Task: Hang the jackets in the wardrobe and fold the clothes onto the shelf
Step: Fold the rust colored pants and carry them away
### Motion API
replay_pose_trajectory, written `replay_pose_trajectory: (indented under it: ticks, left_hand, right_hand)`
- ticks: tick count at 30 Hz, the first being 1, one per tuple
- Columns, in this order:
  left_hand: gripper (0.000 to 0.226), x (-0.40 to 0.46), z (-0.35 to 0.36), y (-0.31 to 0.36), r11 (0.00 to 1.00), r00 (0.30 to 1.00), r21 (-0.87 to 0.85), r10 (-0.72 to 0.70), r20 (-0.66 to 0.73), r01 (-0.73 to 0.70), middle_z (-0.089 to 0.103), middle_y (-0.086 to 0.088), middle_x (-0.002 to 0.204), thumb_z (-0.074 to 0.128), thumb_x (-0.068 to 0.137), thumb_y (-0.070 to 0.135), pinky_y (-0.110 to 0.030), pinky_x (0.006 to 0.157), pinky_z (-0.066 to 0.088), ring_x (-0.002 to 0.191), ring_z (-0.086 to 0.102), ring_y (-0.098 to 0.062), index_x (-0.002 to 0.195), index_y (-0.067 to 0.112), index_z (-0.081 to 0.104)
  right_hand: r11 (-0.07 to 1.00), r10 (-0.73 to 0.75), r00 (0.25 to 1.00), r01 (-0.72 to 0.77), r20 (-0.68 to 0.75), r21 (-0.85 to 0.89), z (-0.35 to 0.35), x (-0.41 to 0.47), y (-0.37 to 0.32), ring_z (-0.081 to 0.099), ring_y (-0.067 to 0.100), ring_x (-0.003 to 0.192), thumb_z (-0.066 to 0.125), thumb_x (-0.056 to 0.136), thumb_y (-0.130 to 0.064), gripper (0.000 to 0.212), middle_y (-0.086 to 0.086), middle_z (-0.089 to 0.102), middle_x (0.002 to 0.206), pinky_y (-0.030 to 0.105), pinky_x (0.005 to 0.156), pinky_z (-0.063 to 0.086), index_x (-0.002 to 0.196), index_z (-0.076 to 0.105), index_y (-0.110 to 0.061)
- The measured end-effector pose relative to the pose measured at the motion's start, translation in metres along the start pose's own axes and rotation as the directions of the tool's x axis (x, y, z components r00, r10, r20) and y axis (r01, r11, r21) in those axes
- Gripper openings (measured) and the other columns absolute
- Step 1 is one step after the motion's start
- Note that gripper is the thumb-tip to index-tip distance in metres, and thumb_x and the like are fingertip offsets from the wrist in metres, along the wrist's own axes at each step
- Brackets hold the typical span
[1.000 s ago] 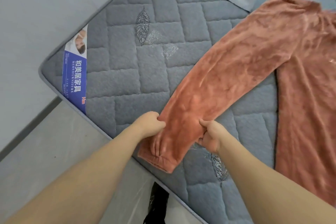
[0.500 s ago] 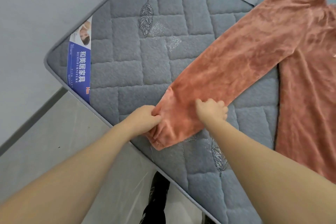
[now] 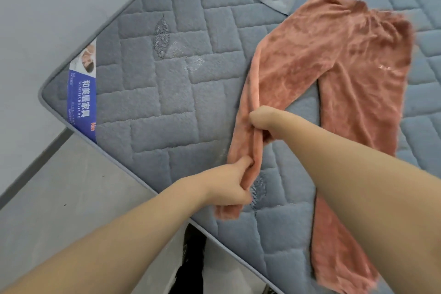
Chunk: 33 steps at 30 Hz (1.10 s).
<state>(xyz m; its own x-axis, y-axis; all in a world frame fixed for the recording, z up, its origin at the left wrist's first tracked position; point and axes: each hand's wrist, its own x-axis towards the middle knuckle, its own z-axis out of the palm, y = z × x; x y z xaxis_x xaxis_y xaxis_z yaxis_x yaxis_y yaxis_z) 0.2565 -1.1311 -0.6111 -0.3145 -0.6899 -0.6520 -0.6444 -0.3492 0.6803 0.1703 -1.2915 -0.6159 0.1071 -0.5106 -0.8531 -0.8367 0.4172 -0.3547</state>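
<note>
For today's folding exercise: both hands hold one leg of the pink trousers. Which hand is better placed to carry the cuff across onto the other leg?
Probably the left hand: it grips the trousers nearest the cuff, while the right hand holds higher up.

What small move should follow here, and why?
Probably carry the leg across onto the other one. Both hands, left hand and right hand, grip one leg of the orange trousers, bunched lengthwise; the other leg lies flat on the mattress.
</note>
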Motion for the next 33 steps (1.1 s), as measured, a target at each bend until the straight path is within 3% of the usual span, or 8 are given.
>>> replay_pose_trajectory:
  ticks: [9, 15, 18, 20, 23, 25, 28, 33]
  left_hand:
    - [0.050, 0.076, 0.153, 0.164, 0.969, 0.978, 0.245, -0.036, 0.205, -0.016, 0.057, -0.003, 0.093, 0.059, 0.081, 0.024, -0.033, 0.062, 0.045, 0.077, 0.059, -0.022, 0.123, 0.018, 0.031]
    - [0.072, 0.119, 0.296, 0.230, 0.868, 0.964, 0.464, -0.248, 0.099, 0.176, 0.054, -0.019, 0.130, 0.059, 0.088, 0.017, -0.044, 0.088, 0.048, 0.116, 0.057, -0.039, 0.146, 0.002, 0.020]
    - [0.057, 0.131, 0.328, 0.238, 0.825, 0.815, 0.440, -0.503, 0.288, 0.354, 0.063, -0.020, 0.119, 0.053, 0.089, 0.039, -0.041, 0.080, 0.057, 0.098, 0.068, -0.038, 0.131, 0.001, 0.045]
    - [0.035, 0.141, 0.318, 0.231, 0.809, 0.725, 0.361, -0.581, 0.370, 0.464, 0.070, -0.013, 0.073, 0.045, 0.091, 0.038, -0.029, 0.056, 0.057, 0.058, 0.068, -0.027, 0.086, 0.007, 0.059]
    - [0.032, 0.155, 0.270, 0.196, 0.811, 0.846, 0.305, -0.533, 0.032, 0.500, 0.058, -0.008, 0.050, 0.040, 0.085, 0.026, -0.025, 0.056, 0.047, 0.044, 0.056, -0.022, 0.062, 0.009, 0.055]
    - [0.028, 0.160, 0.246, 0.168, 0.829, 0.825, 0.073, -0.537, -0.177, 0.555, 0.057, -0.007, 0.055, 0.047, 0.084, 0.028, -0.024, 0.052, 0.039, 0.040, 0.049, -0.020, 0.068, 0.007, 0.056]
    - [0.024, 0.160, 0.243, 0.149, 0.638, 0.720, -0.441, -0.693, 0.026, 0.631, 0.051, -0.007, 0.077, 0.061, 0.090, 0.033, -0.025, 0.055, 0.036, 0.054, 0.045, -0.018, 0.095, 0.010, 0.054]
    - [0.042, 0.164, 0.267, 0.138, 0.599, 0.718, -0.659, -0.684, -0.126, 0.455, 0.061, -0.009, 0.095, 0.068, 0.084, 0.012, -0.029, 0.054, 0.048, 0.080, 0.063, -0.025, 0.117, 0.010, 0.041]
  right_hand:
    - [0.972, 0.141, 0.986, -0.122, -0.087, 0.199, -0.134, -0.034, 0.220, 0.052, 0.022, 0.058, 0.055, 0.096, -0.007, 0.008, 0.011, 0.054, 0.073, 0.030, 0.047, 0.045, 0.088, 0.054, -0.005]
    - [0.894, 0.187, 0.978, -0.130, -0.095, 0.429, -0.149, -0.027, 0.373, 0.062, 0.028, 0.085, 0.058, 0.096, -0.010, 0.020, 0.018, 0.065, 0.099, 0.044, 0.080, 0.055, 0.112, 0.061, 0.001]
    - [0.881, 0.182, 0.983, -0.166, 0.006, 0.442, -0.120, -0.020, 0.424, 0.066, 0.033, 0.097, 0.057, 0.097, -0.012, 0.024, 0.017, 0.068, 0.108, 0.044, 0.087, 0.055, 0.118, 0.061, -0.001]
    - [0.888, 0.160, 0.987, -0.152, 0.018, 0.435, -0.104, -0.014, 0.447, 0.065, 0.031, 0.099, 0.059, 0.096, -0.015, 0.022, 0.013, 0.068, 0.106, 0.042, 0.086, 0.055, 0.115, 0.063, -0.006]
    - [0.908, 0.121, 0.993, -0.118, 0.020, 0.401, -0.095, -0.011, 0.458, 0.065, 0.029, 0.092, 0.061, 0.094, -0.017, 0.021, 0.013, 0.068, 0.106, 0.036, 0.073, 0.056, 0.113, 0.064, -0.008]
    - [0.928, 0.127, 0.984, -0.161, 0.122, 0.337, -0.096, -0.017, 0.463, 0.066, 0.028, 0.086, 0.061, 0.093, -0.014, 0.023, 0.015, 0.067, 0.105, 0.036, 0.064, 0.058, 0.115, 0.061, -0.006]
    - [0.945, 0.163, 0.941, -0.235, 0.296, 0.228, -0.096, -0.031, 0.468, 0.068, 0.036, 0.091, 0.056, 0.096, -0.009, 0.030, 0.027, 0.064, 0.115, 0.049, 0.079, 0.059, 0.123, 0.054, 0.001]
    - [0.803, 0.082, 0.862, -0.355, 0.501, 0.479, -0.094, -0.053, 0.457, 0.067, 0.036, 0.099, 0.048, 0.099, -0.001, 0.031, 0.024, 0.066, 0.114, 0.046, 0.085, 0.057, 0.129, 0.050, 0.008]
